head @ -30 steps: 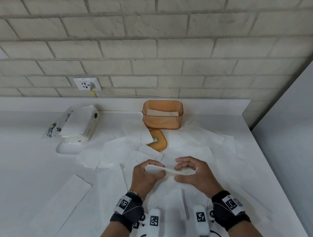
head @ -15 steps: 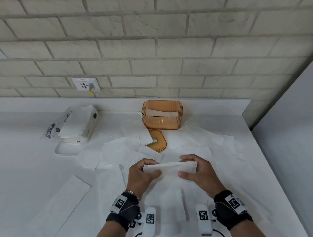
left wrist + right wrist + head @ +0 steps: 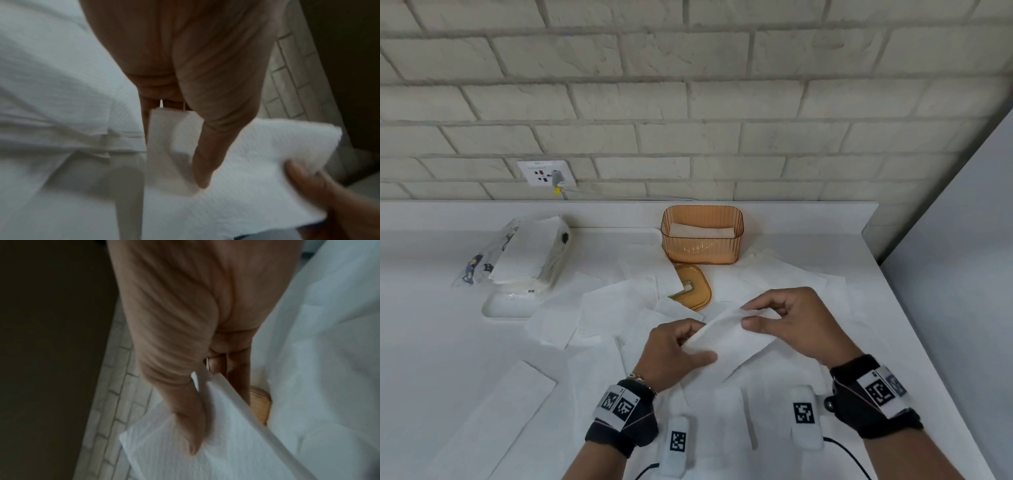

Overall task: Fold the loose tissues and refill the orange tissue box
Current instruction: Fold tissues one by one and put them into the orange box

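Holding one folded tissue (image 3: 726,337) between both hands, clear of the bench.
I note left hand (image 3: 674,353) and right hand (image 3: 791,325) pinching opposite ends; its long axis spans them; orange tissue box (image 3: 702,251) lies ahead, right hand nearer.

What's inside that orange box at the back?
The orange tissue box is open, its lid lying in front. Folded white tissues lie inside; how many, or anything beneath them, is hidden.
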`<action>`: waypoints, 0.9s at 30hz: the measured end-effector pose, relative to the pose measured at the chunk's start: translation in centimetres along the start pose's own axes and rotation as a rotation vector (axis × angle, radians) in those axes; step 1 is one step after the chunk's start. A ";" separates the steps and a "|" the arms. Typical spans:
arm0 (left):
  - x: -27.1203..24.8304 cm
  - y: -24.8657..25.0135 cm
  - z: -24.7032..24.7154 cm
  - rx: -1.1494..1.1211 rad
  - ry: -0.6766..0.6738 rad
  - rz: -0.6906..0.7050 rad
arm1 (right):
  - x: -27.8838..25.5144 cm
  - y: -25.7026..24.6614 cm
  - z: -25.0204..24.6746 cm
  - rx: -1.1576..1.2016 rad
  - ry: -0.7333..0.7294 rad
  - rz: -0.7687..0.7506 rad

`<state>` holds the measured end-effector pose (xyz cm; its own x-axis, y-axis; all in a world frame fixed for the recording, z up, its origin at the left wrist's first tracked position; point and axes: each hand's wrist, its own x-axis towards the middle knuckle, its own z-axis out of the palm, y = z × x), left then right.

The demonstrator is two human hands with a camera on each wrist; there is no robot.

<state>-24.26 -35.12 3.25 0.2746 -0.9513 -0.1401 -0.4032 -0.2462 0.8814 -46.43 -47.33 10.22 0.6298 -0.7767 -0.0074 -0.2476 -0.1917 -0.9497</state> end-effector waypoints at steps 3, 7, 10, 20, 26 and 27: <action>0.3 1.5 0.9 0.014 -0.011 0.023 | 0.3 -2.2 0.9 -0.031 -0.067 -0.040; 0.6 2.9 1.6 -0.170 0.141 0.053 | 0.4 -3.1 2.5 0.127 -0.025 -0.104; 0.8 3.7 1.6 -0.205 0.184 0.146 | 0.6 -2.0 3.9 0.229 0.014 -0.070; 1.1 3.5 3.4 -0.120 0.242 0.214 | 1.4 -0.4 5.7 0.257 0.116 -0.034; 0.7 0.6 4.8 -0.118 0.210 0.046 | 0.7 3.3 6.6 0.256 0.075 0.167; 0.7 0.3 5.1 -0.133 0.209 0.009 | 0.7 3.7 6.8 0.255 0.071 0.193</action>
<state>-28.59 -36.82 1.08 0.4512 -0.8912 -0.0476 -0.2919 -0.1977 0.9358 -41.92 -44.47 4.56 0.5341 -0.8257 -0.1814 -0.1595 0.1122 -0.9808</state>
